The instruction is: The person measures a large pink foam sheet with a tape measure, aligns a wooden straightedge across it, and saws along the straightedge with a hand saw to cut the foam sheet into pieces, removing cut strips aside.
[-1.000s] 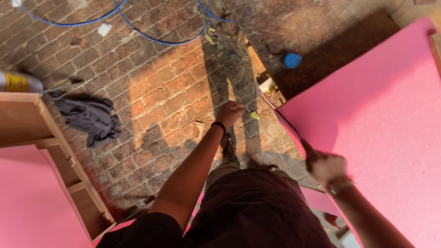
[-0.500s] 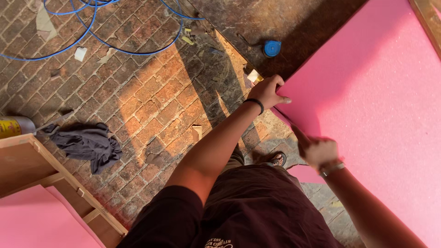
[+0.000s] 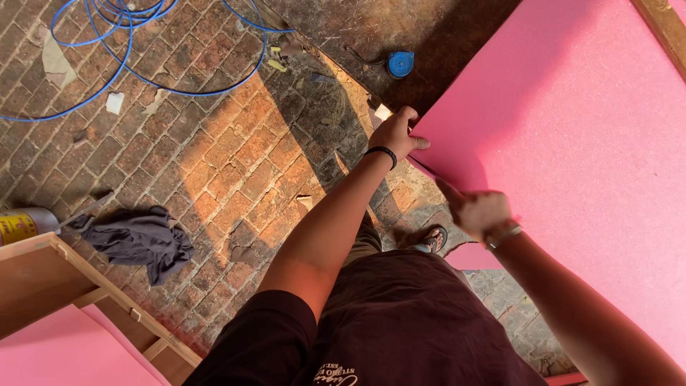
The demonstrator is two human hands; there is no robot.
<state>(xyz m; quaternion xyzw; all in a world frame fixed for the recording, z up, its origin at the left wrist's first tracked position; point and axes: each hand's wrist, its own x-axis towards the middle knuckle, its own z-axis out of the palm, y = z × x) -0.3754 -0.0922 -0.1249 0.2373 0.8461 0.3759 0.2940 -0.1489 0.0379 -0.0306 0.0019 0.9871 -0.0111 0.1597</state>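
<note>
The big pink foam board [image 3: 572, 157] fills the right side of my view, slanting from far right down toward the near edge, its left edge hanging over the brick floor [image 3: 214, 164]. My left hand [image 3: 397, 134] has its fingers curled and clamped on that left edge at the far corner, thumb on the pink face, which reads to me as the hold that steadies the sheet. My right hand [image 3: 477, 211] sits nearer along the same edge, blurred; it seems to rest against the board with the fingers bunched, but I cannot tell whether they are closed on anything.

Below the edge I see one sandalled foot [image 3: 431, 239] on the bricks. Farther out, a blue tape measure [image 3: 401, 63] lies by the board's far corner, and a blue hose [image 3: 179, 86] loops across the far left. A dark rag [image 3: 139, 239] lies at left beside a spray can [image 3: 25, 223], itself cut off by the frame. A wooden frame [image 3: 86, 300] with more pink foam occupies the near left corner. The board's far and right limits run out of view, and what supports it underneath is hidden.
</note>
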